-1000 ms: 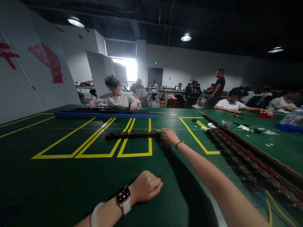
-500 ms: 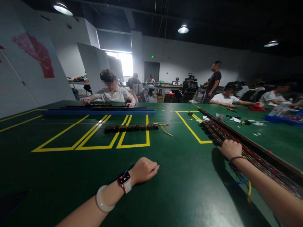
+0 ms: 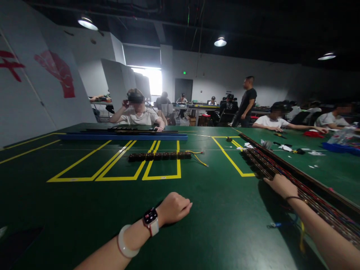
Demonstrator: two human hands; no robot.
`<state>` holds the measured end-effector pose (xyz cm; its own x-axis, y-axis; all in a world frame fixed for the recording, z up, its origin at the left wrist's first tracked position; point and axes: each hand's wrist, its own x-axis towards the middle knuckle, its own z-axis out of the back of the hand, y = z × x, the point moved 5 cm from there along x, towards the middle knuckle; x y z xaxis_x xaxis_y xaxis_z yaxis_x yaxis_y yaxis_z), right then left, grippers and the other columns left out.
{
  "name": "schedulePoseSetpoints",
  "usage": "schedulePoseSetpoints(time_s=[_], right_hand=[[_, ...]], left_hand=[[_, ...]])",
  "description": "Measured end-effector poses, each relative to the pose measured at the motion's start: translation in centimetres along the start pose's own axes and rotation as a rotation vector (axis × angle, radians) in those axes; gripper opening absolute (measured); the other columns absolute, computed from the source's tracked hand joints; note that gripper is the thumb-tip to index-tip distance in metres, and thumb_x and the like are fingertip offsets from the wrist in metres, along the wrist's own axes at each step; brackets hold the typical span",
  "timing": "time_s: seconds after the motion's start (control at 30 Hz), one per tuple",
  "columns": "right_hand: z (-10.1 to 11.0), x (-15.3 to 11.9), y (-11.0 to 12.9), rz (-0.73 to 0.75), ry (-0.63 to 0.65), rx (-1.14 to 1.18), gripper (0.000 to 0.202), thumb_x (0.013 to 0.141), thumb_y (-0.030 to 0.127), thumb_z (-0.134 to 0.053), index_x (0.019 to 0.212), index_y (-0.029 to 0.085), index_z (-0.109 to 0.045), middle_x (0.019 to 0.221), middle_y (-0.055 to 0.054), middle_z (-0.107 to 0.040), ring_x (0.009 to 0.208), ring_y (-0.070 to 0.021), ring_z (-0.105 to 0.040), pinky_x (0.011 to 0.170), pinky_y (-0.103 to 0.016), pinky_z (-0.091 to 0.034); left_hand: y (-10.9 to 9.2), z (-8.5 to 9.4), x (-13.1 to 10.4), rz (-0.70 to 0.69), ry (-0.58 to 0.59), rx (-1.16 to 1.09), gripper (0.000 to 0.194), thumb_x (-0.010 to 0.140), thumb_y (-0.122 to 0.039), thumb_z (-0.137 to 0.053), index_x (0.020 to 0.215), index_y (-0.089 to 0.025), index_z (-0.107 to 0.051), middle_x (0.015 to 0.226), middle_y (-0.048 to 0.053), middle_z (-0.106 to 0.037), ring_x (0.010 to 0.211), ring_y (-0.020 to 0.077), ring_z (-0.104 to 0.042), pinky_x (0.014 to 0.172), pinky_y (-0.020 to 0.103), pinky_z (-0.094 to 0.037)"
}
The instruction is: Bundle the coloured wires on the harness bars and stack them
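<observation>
My left hand (image 3: pixel 174 207) rests on the green table (image 3: pixel 84 210) as a loose fist with nothing seen in it; a watch and a white bangle are on that wrist. My right hand (image 3: pixel 281 184) lies on the near edge of a long bundle of red and dark wires (image 3: pixel 261 163) that runs along the table's right side. Its fingertips reach onto the bundle, and whether they grip a wire is hidden. Loose blue and yellow wire ends (image 3: pixel 301 234) trail under my right forearm. A dark segmented strip (image 3: pixel 159 156) with yellow leads (image 3: pixel 200 156) lies farther out on yellow tape lines.
A long blue rail (image 3: pixel 123 137) crosses the far side, where a seated person (image 3: pixel 137 114) has one hand raised to the headset. More people sit at the right table (image 3: pixel 323 165) among small parts and a blue tray (image 3: pixel 341 148). One person (image 3: pixel 246 100) stands behind.
My right hand came back from the strip's yellow leads to the wire bundle on the right, then slid a little nearer along it. My left fist stayed put. The person opposite raised a hand.
</observation>
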<state>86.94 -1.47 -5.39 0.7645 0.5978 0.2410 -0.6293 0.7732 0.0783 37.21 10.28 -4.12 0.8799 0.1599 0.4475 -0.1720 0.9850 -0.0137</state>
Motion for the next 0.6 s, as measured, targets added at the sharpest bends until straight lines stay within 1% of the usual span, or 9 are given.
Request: schedulePoseSetpoints(time_s=[0.1,0.13,0.17,0.23,0.3,0.37,0.47,0.53,0.6], right_hand=[[0.3,-0.5,1.4,0.035,0.141,0.129,0.050,0.082,0.060,-0.046,0.070,0.014,-0.062,0.077,-0.016,-0.065,0.068,-0.0259,-0.063,0.060,-0.033,-0.044],[0.8,-0.8,2.3,0.051,0.155,0.162,0.050,0.082,0.061,-0.045,0.069,0.015,-0.061,0.074,-0.015,-0.064,0.066,-0.0247,-0.062,0.059,-0.032,-0.043],[1.4,-1.2,3.4,0.074,0.142,0.183,0.050,0.081,0.062,-0.045,0.070,0.016,-0.060,0.074,-0.013,-0.064,0.065,-0.0238,-0.061,0.058,-0.032,-0.042],[3.1,-2.1,6.5,0.141,0.074,0.194,0.049,0.079,0.064,-0.047,0.073,0.017,-0.059,0.075,-0.011,-0.063,0.065,-0.0230,-0.060,0.057,-0.031,-0.040],[4.9,-3.6,10.4,0.251,-0.002,0.190,0.046,0.078,0.063,-0.049,0.076,0.018,-0.058,0.080,-0.011,-0.063,0.067,-0.0223,-0.059,0.055,-0.029,-0.037],[6.4,-5.4,14.8,0.360,-0.037,0.214,0.043,0.079,0.061,-0.051,0.079,0.018,-0.057,0.083,-0.009,-0.062,0.070,-0.0210,-0.058,0.055,-0.028,-0.036],[7.8,-9.0,22.1,0.555,-0.010,0.297,0.037,0.080,0.056,-0.053,0.080,0.019,-0.056,0.083,-0.007,-0.061,0.071,-0.0190,-0.057,0.058,-0.027,-0.036],[8.4,-11.7,27.0,0.709,-0.002,0.320,0.033,0.080,0.051,-0.056,0.080,0.019,-0.056,0.083,-0.006,-0.062,0.073,-0.0184,-0.057,0.060,-0.026,-0.036],[8.7,-14.2,31.5,0.828,0.014,0.315,0.031,0.078,0.049,-0.061,0.079,0.019,-0.057,0.084,-0.006,-0.062,0.072,-0.0180,-0.057,0.061,-0.027,-0.036]], left_hand=[[0.0,0.0,0.0,0.003,0.005,-0.024,0.033,0.092,-0.023,-0.037,0.064,-0.015,-0.052,0.051,-0.004,-0.048,0.043,0.0059,-0.037,0.053,0.021,-0.030],[0.1,0.0,0.0,0.004,0.008,-0.030,0.032,0.092,-0.022,-0.038,0.064,-0.015,-0.052,0.051,-0.004,-0.048,0.043,0.0058,-0.037,0.053,0.021,-0.031],[0.1,-0.1,0.0,0.003,0.009,-0.033,0.032,0.092,-0.022,-0.039,0.064,-0.015,-0.052,0.051,-0.004,-0.048,0.043,0.0058,-0.037,0.053,0.021,-0.031],[0.0,0.0,0.0,-0.003,0.007,-0.034,0.031,0.091,-0.022,-0.039,0.063,-0.015,-0.052,0.051,-0.004,-0.048,0.043,0.0060,-0.037,0.053,0.022,-0.030],[-0.1,0.0,0.0,-0.013,0.004,-0.034,0.031,0.091,-0.021,-0.040,0.064,-0.015,-0.052,0.051,-0.004,-0.049,0.044,0.0060,-0.037,0.053,0.022,-0.030],[-0.3,0.2,-0.1,-0.026,-0.004,-0.030,0.031,0.091,-0.021,-0.039,0.064,-0.015,-0.052,0.051,-0.004,-0.049,0.044,0.0060,-0.037,0.053,0.022,-0.030],[-1.0,0.6,-0.2,-0.074,-0.041,-0.008,0.031,0.091,-0.021,-0.039,0.063,-0.015,-0.051,0.052,-0.004,-0.049,0.045,0.0067,-0.037,0.053,0.024,-0.029],[-1.6,0.9,-0.3,-0.137,-0.098,0.027,0.031,0.090,-0.021,-0.039,0.062,-0.016,-0.049,0.052,-0.003,-0.049,0.046,0.0083,-0.039,0.052,0.026,-0.028],[-2.3,1.2,-0.5,-0.218,-0.168,0.064,0.031,0.089,-0.021,-0.039,0.059,-0.017,-0.046,0.051,-0.002,-0.048,0.047,0.0099,-0.040,0.052,0.028,-0.027]])
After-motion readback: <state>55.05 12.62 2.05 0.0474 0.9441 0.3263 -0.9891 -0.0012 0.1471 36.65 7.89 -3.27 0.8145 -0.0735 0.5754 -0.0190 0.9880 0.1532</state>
